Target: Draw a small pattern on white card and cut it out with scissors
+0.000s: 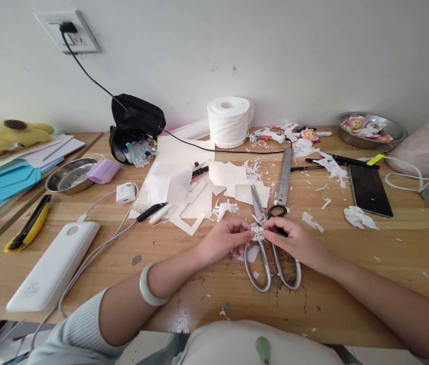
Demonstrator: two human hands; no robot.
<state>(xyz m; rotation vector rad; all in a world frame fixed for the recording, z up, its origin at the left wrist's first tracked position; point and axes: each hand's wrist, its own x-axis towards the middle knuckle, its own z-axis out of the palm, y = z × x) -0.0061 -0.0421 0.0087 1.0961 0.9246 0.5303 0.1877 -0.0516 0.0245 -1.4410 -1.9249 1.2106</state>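
A small white paper cutout with black drawn lines is pinched between both hands near the middle of the table. My left hand holds its left edge between thumb and fingers. On its right edge, my right hand grips it the same way. Large metal scissors lie beneath the hands, handles toward me and blades pointing away. Just beyond my left hand is another white cutout. White paper sheets and many small scraps are spread behind the scissors.
Beyond the hands are a steel ruler, a tissue roll and a black marker case. A phone and a bowl of cutouts stand right. A power bank, cables and a yellow cutter lie left.
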